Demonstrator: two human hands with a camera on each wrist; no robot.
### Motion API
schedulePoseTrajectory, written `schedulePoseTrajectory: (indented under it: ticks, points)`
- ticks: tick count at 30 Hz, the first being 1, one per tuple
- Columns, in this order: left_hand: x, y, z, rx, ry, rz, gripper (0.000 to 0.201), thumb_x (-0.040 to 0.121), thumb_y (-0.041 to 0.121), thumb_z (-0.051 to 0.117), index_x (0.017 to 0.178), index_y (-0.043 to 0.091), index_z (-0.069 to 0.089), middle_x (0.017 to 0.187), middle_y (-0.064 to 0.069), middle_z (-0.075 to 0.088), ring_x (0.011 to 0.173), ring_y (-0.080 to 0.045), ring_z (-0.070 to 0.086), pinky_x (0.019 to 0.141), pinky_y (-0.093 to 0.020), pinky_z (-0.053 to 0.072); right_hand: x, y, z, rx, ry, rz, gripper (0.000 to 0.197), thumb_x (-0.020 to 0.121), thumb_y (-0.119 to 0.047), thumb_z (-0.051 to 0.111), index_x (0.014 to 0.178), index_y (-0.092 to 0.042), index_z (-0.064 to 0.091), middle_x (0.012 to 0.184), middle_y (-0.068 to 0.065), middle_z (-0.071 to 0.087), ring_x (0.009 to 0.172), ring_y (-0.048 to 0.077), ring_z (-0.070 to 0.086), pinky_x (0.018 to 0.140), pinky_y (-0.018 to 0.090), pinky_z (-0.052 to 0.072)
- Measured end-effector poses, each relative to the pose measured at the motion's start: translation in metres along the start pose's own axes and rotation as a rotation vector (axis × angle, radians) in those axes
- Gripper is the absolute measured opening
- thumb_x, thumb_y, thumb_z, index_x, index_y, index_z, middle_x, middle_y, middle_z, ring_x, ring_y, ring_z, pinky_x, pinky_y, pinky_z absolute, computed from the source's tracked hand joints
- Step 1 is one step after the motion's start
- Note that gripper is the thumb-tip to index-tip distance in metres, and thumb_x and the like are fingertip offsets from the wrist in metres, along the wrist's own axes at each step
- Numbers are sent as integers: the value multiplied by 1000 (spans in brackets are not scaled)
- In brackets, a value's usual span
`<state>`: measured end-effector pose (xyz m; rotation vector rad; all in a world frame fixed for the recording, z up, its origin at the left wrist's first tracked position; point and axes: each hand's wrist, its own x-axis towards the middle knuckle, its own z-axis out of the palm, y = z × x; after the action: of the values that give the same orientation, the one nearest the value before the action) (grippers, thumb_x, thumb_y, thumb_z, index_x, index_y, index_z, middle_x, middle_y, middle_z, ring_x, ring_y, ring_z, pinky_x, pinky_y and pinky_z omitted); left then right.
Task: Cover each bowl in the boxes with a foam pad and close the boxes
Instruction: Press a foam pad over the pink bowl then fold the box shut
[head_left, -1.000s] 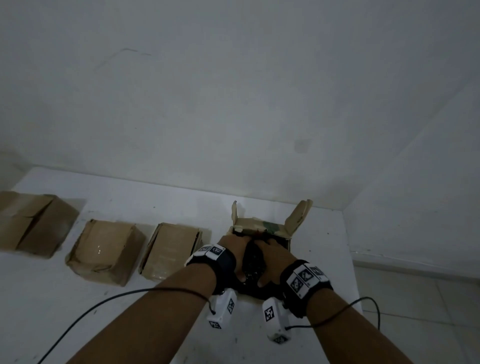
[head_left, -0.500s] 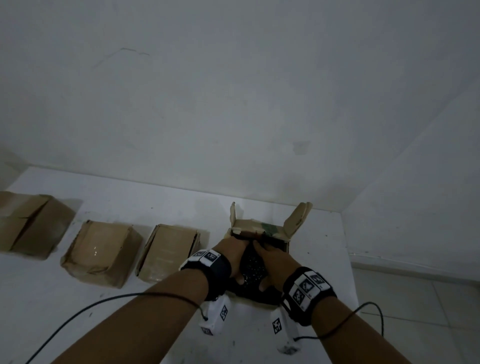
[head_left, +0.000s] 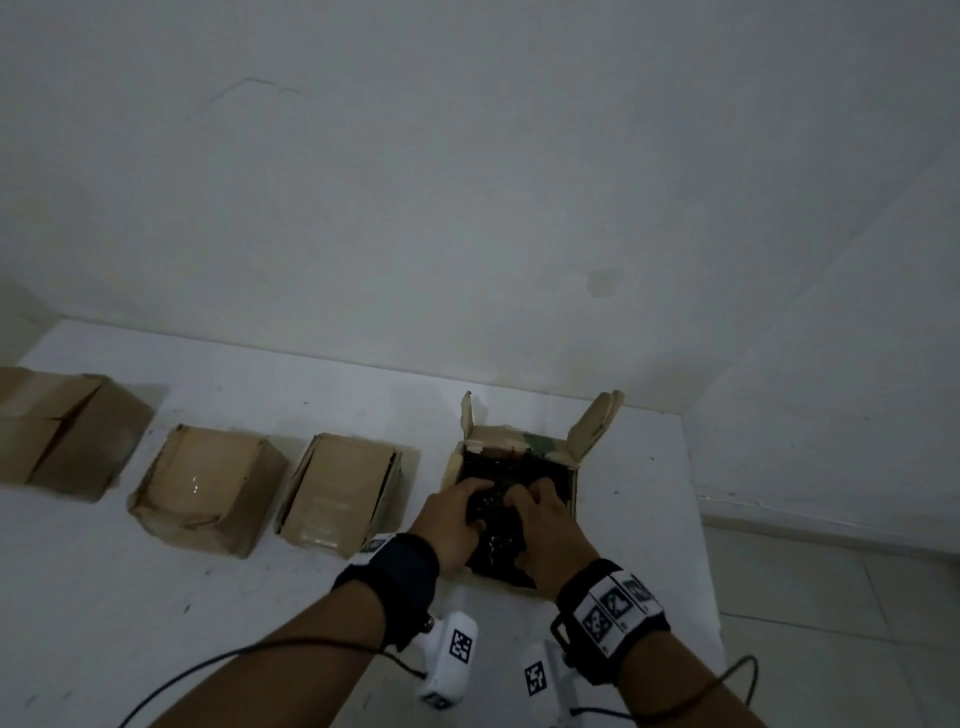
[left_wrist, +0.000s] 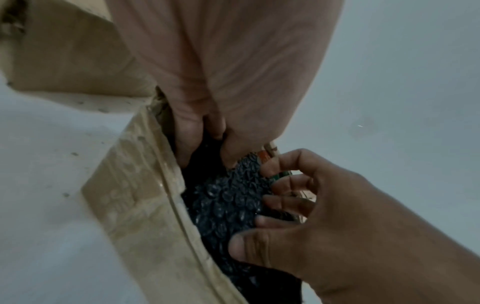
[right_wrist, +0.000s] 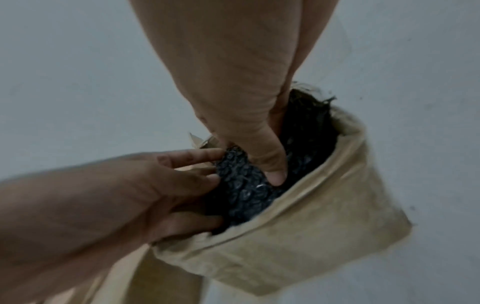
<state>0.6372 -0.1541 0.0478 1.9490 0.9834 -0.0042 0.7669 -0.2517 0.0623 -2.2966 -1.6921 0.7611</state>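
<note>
An open cardboard box (head_left: 569, 467) stands on the white table with its two side flaps up. A black bubbly foam pad (head_left: 493, 543) fills its mouth and hides any bowl underneath. My left hand (head_left: 470, 506) presses on the pad's left side, and its fingers (left_wrist: 182, 144) reach down between the pad (left_wrist: 226, 197) and the box wall (left_wrist: 137, 205). On the right side, my right hand (head_left: 530, 499) pushes its thumb (right_wrist: 275, 174) into the pad (right_wrist: 241, 189). Neither hand grips the box (right_wrist: 311, 236).
Three closed cardboard boxes (head_left: 208, 488) (head_left: 337, 488) (head_left: 57, 431) stand in a row to the left of the open one. The table (head_left: 649, 519) ends just to the right, above a tiled floor (head_left: 831, 623). A white wall runs behind.
Both hands have moved forward from the box's near edge to over its opening. The black pad has sunk further into the box.
</note>
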Motion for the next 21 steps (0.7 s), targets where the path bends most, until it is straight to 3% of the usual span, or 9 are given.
schedulePoseTrajectory:
  ticks: [5, 8, 10, 15, 21]
  points:
    - [3, -6, -1, 59, -49, 17, 72, 76, 8, 70, 140, 25, 43, 134, -3, 58, 121, -21, 55, 97, -17, 39, 8, 10, -5, -220, -75, -30, 87, 67, -6, 73, 140, -21, 28, 129, 13, 31, 111, 33, 42, 91, 40, 48]
    - [4, -10, 4, 100, -65, 17, 81, 71, 12, 74, 142, 27, 38, 134, -4, 57, 123, -23, 54, 104, -25, 41, 13, 19, -7, -245, -133, -22, 102, 63, -8, 78, 145, -23, 20, 133, 14, 29, 115, 33, 41, 92, 43, 48]
    - [4, -10, 10, 131, -27, 24, 77, 75, 19, 72, 142, 30, 36, 133, -5, 57, 120, -25, 55, 103, -30, 44, 16, 22, -6, -270, -171, -31, 104, 63, -8, 78, 146, -22, 17, 133, 15, 31, 114, 34, 44, 90, 43, 50]
    - [-5, 3, 20, 203, 108, 96, 45, 94, 34, 49, 138, 30, 38, 137, -3, 53, 118, -24, 57, 101, -30, 45, 17, 23, -6, -319, -195, -55, 104, 66, -10, 77, 147, -19, 13, 137, 17, 31, 119, 36, 43, 90, 45, 50]
    - [-7, 6, 9, 325, 26, 136, 50, 95, 27, 52, 142, 23, 37, 140, -6, 51, 118, -27, 57, 99, -34, 45, 12, 21, -17, -320, -202, -81, 105, 71, -6, 75, 150, -17, 6, 139, 19, 31, 115, 36, 49, 92, 40, 47]
